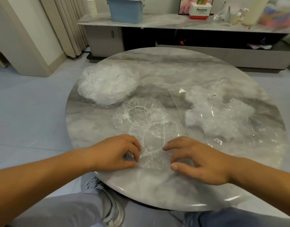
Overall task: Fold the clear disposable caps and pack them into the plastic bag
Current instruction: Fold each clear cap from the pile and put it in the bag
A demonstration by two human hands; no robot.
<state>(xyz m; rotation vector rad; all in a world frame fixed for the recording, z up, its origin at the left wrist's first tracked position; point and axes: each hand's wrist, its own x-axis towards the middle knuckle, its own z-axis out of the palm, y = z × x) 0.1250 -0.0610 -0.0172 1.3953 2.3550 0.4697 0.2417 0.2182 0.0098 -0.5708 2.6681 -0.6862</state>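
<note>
A clear disposable cap (147, 126) lies spread flat on the round marble table (157, 190), its white elastic rim showing. My left hand (118, 153) pinches the cap's near left edge between thumb and curled fingers. My right hand (196, 159) hovers over the cap's near right edge, fingers curled, thumb out; whether it holds the film I cannot tell. A heap of unfolded caps (108, 84) sits at the back left. The clear plastic bag (214, 115) with a barcode label lies at the right, with folded caps inside.
Behind the table stands a low marble-topped cabinet (173, 22) with a blue bin (126, 10), paper cups (91, 6) and a white and red box (200, 11). My knees and a grey shoe (111, 205) are under the table's near edge. Curtains (67, 25) hang at left.
</note>
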